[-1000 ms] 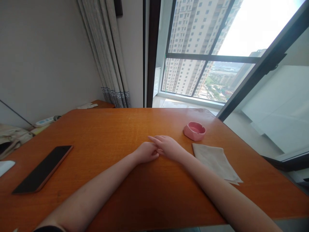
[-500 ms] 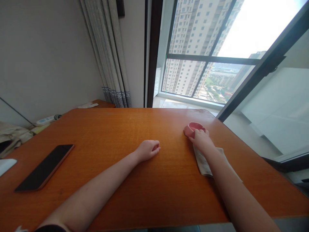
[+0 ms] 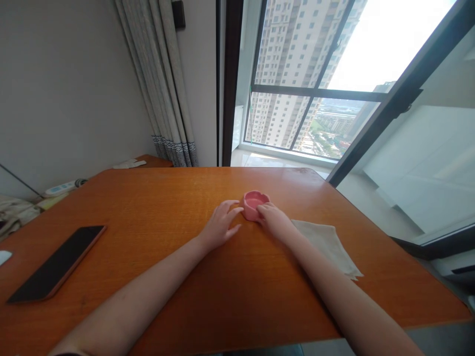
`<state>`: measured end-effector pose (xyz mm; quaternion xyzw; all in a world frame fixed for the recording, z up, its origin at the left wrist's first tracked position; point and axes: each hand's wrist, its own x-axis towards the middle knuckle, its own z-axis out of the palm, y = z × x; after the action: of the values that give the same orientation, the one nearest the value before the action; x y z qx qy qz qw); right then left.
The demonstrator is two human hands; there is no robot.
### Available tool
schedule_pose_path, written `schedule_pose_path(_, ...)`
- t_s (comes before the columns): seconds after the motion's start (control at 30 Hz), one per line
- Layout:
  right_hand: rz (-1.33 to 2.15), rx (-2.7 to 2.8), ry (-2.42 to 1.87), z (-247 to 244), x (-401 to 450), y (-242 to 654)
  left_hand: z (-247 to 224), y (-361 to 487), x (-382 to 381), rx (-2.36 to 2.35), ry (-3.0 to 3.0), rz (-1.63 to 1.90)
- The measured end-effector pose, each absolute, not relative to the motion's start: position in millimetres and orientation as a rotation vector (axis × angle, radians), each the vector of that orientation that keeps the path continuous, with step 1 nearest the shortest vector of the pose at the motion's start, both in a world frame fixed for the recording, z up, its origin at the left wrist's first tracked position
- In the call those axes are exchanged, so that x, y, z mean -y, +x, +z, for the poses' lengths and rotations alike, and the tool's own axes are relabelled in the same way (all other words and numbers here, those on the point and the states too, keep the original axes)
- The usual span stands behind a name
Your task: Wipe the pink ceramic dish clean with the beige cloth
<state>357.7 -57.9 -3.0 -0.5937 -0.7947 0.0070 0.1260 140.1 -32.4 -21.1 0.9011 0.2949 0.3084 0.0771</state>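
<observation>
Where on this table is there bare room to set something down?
Between the dark flat device and the left hand, and along the far edge of the table. Crowded around the pink dish, by the right hand and cloth.

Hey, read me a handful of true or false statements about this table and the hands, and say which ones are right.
The right hand is on the pink dish. True.
The beige cloth is inside the dish. False: it lies on the table, to the right of the dish.
The left hand is a closed fist. False: its fingers are spread near the dish.
The flat black device lies on the left side of the table. True.
</observation>
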Motion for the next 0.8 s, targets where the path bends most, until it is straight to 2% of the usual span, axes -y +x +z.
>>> schedule_pose_path(0.17,0.127,2.477,-1.261,-7,64,331,-20,140,30,-0.839,2.838,0.763)
schedule_pose_path(0.4,0.088,2.394,-1.167,-8,70,328,-12,129,30,-0.86,2.934,0.645)
schedule_pose_path(0.47,-0.021,2.298,-1.253,-8,68,335,-6,113,29,-0.938,2.935,0.662)
schedule_pose_path(0.57,-0.18,2.12,-1.613,-9,61,355,2,74,19,-1.181,2.88,0.726)
schedule_pose_path(0.67,-0.236,2.001,-1.966,-10,54,374,5,31,-2,-1.478,2.81,0.731)
schedule_pose_path(0.8,-0.248,1.991,-2.159,-4,55,383,0,-9,-28,-1.763,2.719,0.687)
